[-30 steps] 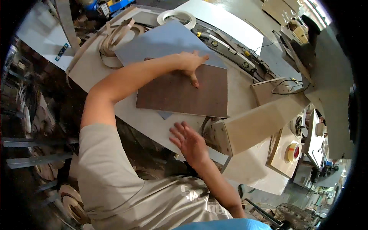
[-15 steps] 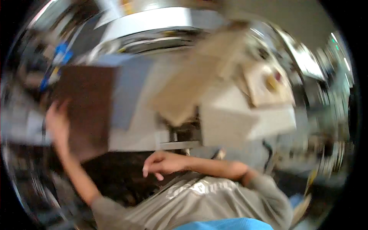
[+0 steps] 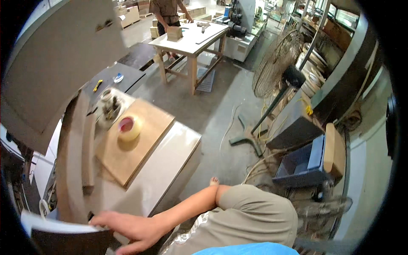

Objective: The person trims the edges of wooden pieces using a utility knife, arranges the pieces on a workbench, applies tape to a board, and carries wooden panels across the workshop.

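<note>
At the lower left, my right hand [image 3: 135,229] reaches across from the right. Its fingers are stretched out over the edge of a dark brown panel [image 3: 63,243], with the thumb apart; no firm grip shows. My left hand is out of view. Beyond the right hand, a roll of clear yellowish tape [image 3: 128,128] with a red core lies on a light wooden board [image 3: 146,142]. That board rests on a pale-topped table [image 3: 174,157]. Long brown strips [image 3: 73,157] run along its left side.
A large grey panel [image 3: 63,72] fills the upper left. A yellow cutter [image 3: 97,86] lies on a dark surface. Across the aisle a person [image 3: 168,12] stands at a wooden table [image 3: 191,46]. On the right are a standing fan [image 3: 278,63] and a dark blue bin [image 3: 297,163].
The view has swung to the right, bringing in the aisle, the fan and the other person. My left hand, earlier at a brown sheet, has left the picture. The right hand is now stretched forward.
</note>
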Tool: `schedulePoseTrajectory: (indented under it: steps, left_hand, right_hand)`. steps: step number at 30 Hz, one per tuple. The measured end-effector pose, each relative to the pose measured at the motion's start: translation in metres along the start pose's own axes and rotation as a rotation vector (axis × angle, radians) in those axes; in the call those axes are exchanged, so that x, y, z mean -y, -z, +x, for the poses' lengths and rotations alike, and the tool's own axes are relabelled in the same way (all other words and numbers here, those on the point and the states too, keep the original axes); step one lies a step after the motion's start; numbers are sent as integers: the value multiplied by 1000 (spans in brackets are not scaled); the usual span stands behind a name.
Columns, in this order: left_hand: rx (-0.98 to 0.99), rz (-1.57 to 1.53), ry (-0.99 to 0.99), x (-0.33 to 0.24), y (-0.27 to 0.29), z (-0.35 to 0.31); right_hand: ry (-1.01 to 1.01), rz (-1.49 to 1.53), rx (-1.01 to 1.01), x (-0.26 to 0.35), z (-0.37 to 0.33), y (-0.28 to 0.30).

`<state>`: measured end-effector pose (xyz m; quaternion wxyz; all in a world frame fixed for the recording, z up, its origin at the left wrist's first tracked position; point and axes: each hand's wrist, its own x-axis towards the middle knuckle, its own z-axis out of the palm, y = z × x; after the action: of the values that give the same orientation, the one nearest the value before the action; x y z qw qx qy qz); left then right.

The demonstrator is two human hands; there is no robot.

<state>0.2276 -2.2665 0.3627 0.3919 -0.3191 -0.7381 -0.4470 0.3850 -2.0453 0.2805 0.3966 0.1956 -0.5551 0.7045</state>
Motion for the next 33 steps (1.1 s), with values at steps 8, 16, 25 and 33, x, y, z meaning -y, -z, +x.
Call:
schedulePoseTrajectory:
  steps: [8, 16, 25, 33]
  left_hand:
    - [453, -815, 320, -156, -270, -28]
    - [752, -560, 335, -253, -430, -129]
    - [1073, -862, 1180, -289, -562, -158]
    - [1030, -633, 940, -323, -783, -115]
  right_hand:
    - [-179, -196, -416, 68, -2, 262]
    - [80, -631, -1182, 98, 64, 516]
    - [-208, -870, -1923, 34, 71, 899]
    - [-365, -564, -2190, -27, 36, 1075]
